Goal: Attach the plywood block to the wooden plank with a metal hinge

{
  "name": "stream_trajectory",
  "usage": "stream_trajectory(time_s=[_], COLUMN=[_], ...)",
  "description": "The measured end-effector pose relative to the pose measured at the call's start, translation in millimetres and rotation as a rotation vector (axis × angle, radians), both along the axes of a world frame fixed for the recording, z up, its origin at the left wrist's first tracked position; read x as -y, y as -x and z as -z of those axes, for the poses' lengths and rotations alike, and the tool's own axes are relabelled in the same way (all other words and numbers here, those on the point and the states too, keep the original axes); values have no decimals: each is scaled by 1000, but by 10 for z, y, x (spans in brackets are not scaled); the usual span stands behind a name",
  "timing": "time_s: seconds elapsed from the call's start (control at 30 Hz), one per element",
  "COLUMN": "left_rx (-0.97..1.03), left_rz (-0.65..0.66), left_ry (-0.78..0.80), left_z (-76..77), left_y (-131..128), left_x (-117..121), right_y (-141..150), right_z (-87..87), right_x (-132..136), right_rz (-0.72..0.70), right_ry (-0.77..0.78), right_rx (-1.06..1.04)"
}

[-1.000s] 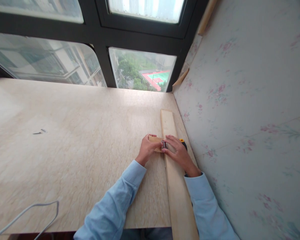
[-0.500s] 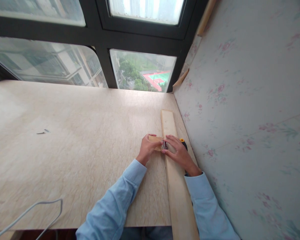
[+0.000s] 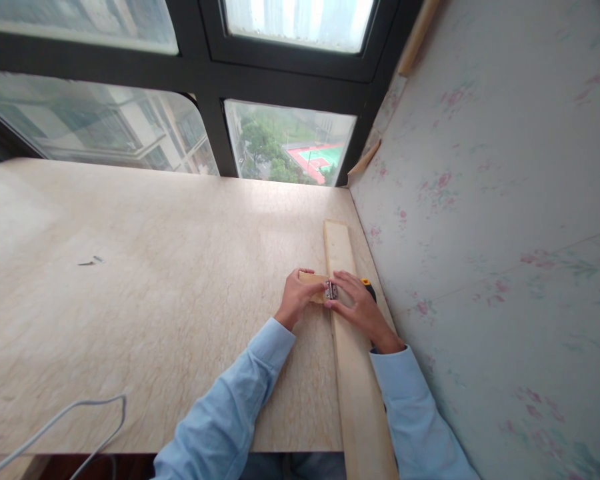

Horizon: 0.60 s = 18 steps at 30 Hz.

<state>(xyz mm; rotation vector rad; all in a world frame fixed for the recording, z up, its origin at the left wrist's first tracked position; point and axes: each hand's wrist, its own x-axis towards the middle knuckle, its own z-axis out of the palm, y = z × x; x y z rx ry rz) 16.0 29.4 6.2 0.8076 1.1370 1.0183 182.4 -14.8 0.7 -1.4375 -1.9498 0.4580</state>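
A small metal hinge (image 3: 331,290) lies at the joint between a short wood block (image 3: 313,278) and a long pale wooden board (image 3: 363,393). My left hand (image 3: 296,293) grips the block from its left end, with the thumb reaching to the hinge's left edge. From the right, my right hand (image 3: 357,301) rests over the board, its thumb and fingers curved around the hinge's near and far ends. Part of the block is hidden under my left fingers. Beside my right hand, a black and yellow tool (image 3: 367,287) shows only partly.
Two small metal pieces (image 3: 91,261) lie on the left of the marbled tabletop (image 3: 180,293). A grey cable (image 3: 100,403) loops over the front edge at lower left. The flowered wall (image 3: 480,200) stands close along the right; dark-framed windows (image 3: 285,80) rise behind.
The hinge's face shows a little flatter and more fully now. Both hands keep nearly the same places; the whole view has shifted slightly.
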Motion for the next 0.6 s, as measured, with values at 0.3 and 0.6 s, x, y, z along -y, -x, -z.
stream_trajectory(time_s=[0.3,0.6], left_rx=[0,9], left_rz=[7,-1], left_ry=[-6,-11], left_z=[7,-15], left_y=[-7,-5], left_x=[-7,11], right_y=[-3,-5], right_z=[18,10], right_x=[3,7], right_rz=[0,-8], right_ry=[5,7], right_rx=[-1,-6])
